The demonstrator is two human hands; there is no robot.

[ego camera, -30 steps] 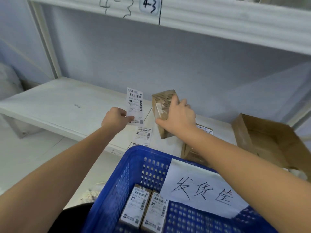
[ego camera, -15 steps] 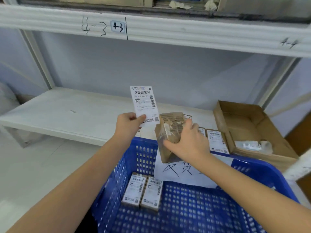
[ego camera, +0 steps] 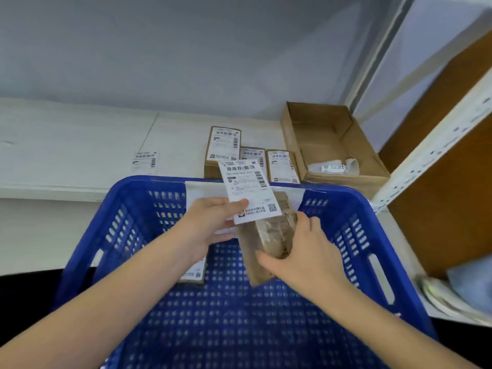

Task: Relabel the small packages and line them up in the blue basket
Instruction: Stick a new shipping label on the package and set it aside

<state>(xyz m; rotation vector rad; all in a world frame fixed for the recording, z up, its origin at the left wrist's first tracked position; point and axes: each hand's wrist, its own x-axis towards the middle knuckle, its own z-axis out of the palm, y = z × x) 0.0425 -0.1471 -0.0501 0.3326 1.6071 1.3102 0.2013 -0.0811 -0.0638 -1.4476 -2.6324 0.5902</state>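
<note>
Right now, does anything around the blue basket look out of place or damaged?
One loose shipping label lies alone on the white shelf, left of the three labelled packages. The brown package in the right hand shows a torn, scuffed face. Nothing looks spilled.

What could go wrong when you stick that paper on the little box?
The label is pinched by only one edge in the left hand, so it could land crooked or wrinkled. The right hand holds the brown package tilted above the blue basket, so pressing on it might make it slip and fall in unlabeled.
</note>
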